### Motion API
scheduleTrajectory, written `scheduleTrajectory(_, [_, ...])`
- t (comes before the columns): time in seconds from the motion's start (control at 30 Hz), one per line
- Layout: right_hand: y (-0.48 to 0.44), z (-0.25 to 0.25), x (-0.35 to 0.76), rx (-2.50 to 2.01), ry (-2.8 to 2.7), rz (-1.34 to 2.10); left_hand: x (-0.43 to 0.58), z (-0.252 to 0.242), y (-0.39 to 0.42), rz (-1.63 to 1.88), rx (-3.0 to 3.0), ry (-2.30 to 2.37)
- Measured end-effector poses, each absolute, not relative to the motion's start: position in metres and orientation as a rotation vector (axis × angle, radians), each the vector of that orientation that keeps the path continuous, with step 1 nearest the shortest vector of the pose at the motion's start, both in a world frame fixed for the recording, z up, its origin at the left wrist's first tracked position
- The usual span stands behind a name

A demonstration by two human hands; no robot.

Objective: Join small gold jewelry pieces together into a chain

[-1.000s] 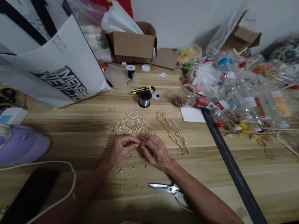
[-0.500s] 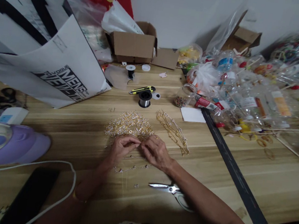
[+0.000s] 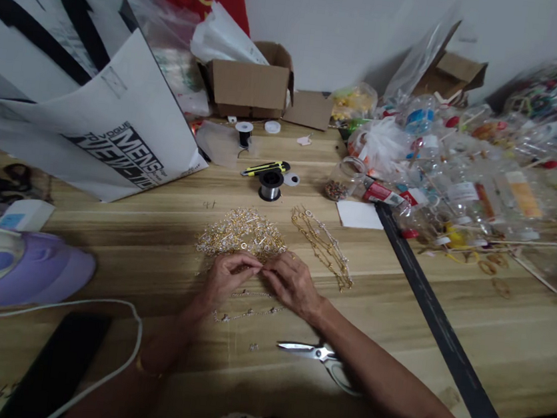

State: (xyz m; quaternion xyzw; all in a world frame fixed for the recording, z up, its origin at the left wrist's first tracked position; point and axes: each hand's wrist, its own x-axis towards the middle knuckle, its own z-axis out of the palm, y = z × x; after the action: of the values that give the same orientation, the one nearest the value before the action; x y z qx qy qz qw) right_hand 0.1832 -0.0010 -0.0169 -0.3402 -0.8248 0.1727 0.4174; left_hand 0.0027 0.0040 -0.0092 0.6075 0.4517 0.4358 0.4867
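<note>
My left hand (image 3: 226, 277) and my right hand (image 3: 290, 283) meet fingertip to fingertip at the near edge of a heap of small gold and silver jewellery parts (image 3: 242, 230). Both hands are closed in a pinch on a tiny piece too small to name. A thin beaded chain (image 3: 246, 313) lies on the wooden table (image 3: 496, 328) just below my hands. A bundle of gold chains (image 3: 323, 244) lies to the right of the heap. Scissors (image 3: 317, 354) rest under my right forearm.
A wire spool (image 3: 270, 184) and a yellow-black utility knife (image 3: 266, 167) sit behind the heap. A printed white bag (image 3: 98, 114) and a cardboard box (image 3: 250, 81) stand at the back left. Plastic bottles (image 3: 467, 183) crowd the right. A black strip (image 3: 437, 318) runs diagonally. A purple device (image 3: 10, 266), a white cable (image 3: 103, 377) and a black phone (image 3: 57, 365) lie at left.
</note>
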Motion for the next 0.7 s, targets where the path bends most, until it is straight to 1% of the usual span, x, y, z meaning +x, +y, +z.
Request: scheduleTrajectory(0.7, [-0.0012,-0.0172,0.1844,-0.836,-2.074,0.483,0.0042,-0.0086,0.0019,1.009,1.429,1.174])
